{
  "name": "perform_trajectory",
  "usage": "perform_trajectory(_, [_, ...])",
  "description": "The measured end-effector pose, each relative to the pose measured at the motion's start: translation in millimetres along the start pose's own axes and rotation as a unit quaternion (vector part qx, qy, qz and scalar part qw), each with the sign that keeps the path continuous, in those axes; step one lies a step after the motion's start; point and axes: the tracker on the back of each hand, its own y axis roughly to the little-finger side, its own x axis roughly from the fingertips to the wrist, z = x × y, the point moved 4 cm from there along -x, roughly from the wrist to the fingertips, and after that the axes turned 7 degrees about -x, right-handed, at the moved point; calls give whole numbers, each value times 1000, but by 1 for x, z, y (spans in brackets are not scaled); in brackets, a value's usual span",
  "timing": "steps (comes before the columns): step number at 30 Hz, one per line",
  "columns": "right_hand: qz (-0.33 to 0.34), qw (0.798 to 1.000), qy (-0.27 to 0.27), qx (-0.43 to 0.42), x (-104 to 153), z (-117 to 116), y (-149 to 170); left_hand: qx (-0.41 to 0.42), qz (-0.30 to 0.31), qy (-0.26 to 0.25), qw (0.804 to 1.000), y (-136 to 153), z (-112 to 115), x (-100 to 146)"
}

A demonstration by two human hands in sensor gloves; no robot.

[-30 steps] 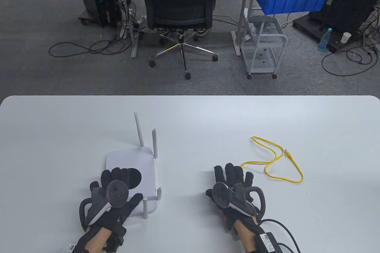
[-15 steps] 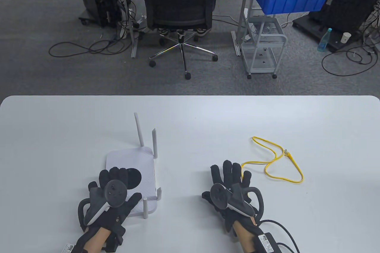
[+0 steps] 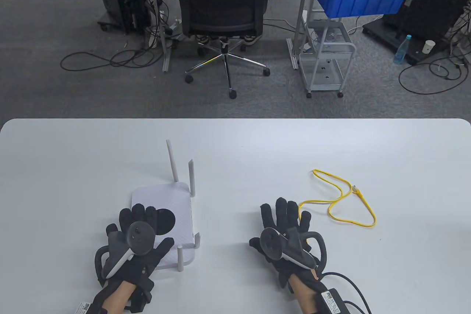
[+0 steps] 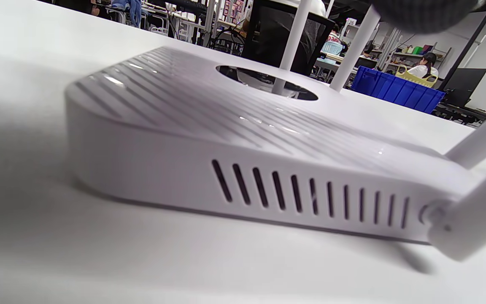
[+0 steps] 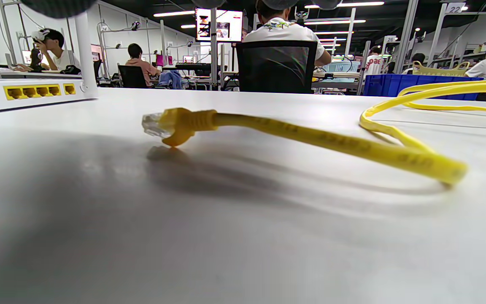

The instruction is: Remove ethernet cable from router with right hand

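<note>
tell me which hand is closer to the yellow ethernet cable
Right. The right hand lies flat on the table with its fingertips over the yellow ethernet cable's near end; the left hand rests on the router, well left of it.

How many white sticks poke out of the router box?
4. On the router, two antennas stand at its far end, and two at its near end: one at the corner, one at the front.
</note>
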Motion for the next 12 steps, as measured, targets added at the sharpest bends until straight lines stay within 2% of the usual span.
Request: perform_trajectory(12, [0,1000,-4,-2,1,0,-1,-1,-3,-2,1000,2,0,0])
